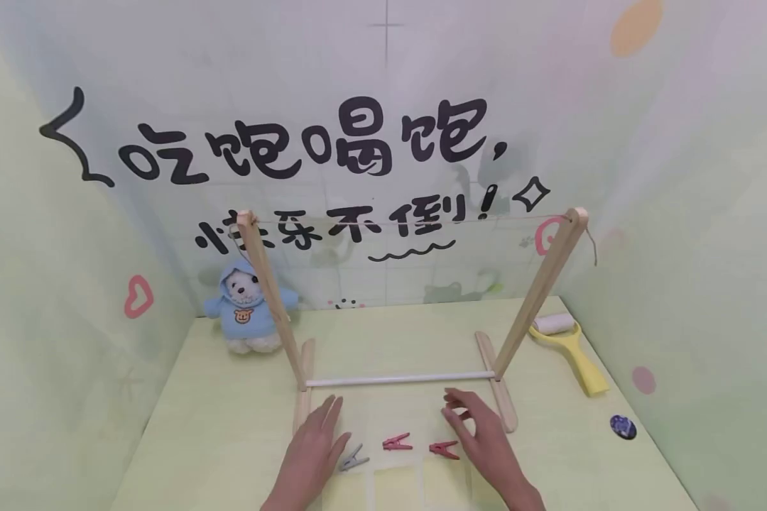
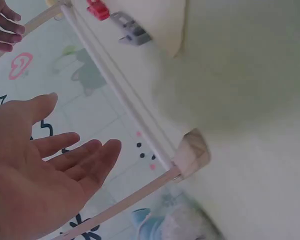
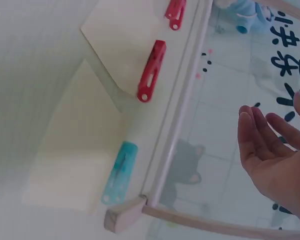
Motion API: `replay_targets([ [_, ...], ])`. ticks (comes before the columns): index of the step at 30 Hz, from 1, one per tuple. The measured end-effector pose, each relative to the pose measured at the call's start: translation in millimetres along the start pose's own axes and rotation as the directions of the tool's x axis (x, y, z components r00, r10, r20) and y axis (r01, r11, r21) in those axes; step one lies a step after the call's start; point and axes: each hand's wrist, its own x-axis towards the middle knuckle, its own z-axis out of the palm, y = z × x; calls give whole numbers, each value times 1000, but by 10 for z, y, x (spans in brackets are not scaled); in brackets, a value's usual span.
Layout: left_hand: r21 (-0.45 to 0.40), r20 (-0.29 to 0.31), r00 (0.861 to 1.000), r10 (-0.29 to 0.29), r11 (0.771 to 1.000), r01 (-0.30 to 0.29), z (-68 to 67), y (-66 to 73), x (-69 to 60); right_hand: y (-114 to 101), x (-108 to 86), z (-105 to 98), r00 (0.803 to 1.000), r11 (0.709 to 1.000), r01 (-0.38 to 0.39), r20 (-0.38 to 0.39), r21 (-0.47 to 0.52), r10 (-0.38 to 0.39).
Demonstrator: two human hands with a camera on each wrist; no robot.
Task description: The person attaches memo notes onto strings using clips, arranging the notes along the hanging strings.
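My left hand (image 1: pixel 309 451) hovers near a grey clothespin (image 1: pixel 354 459), its fingers relaxed and holding nothing. Two red clothespins, one in the middle (image 1: pixel 397 442) and one further right (image 1: pixel 444 449), lie between the hands. Beside the latter is my right hand (image 1: pixel 486 443), loosely bent and free of any object. A teal clothespin (image 3: pixel 120 172) shows in the right wrist view; in the head view it is hidden. Pale yellow paper pieces (image 1: pixel 396 490) lie in a row at the near side. Beyond the hands stands a wooden frame (image 1: pixel 543 298) with a string (image 1: pixel 409 221) tied across its top.
A white rod (image 1: pixel 399 380) joins the frame's feet low down. Behind the left post sits a plush toy (image 1: pixel 246 312) in a blue hoodie. To the right lie a yellow-handled lint roller (image 1: pixel 578 358) and a dark blue oval object (image 1: pixel 623 426). Printed walls enclose the table.
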Motion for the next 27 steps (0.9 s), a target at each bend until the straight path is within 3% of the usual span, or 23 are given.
replay_targets([
  [2,-22,59,995,-85,996,86,35,-3,-82,-19,-17,127,996,997,-45,76,58,41],
  [6,-7,151,962,-228,973,232,138,-43,-261,-41,-6,357,972,990,-67,232,124,37],
  [11,-29,163,939,-302,950,310,261,-87,-425,-54,78,650,916,985,8,394,172,-76],
  [14,-77,201,918,-341,929,361,300,-104,-468,-65,127,858,873,986,97,465,136,-150],
  [18,-140,279,888,-366,899,415,330,-120,-518,-45,147,1123,818,951,308,509,7,-268],
  [20,-163,299,887,-351,897,410,344,-128,-536,-49,128,1193,796,930,366,531,-39,-291],
  [23,-177,323,888,-326,901,395,356,-139,-551,-71,84,1248,774,915,395,568,-85,-281],
  [27,-166,335,888,-314,908,384,349,-146,-546,-118,58,1284,773,910,397,578,-119,-261],
])
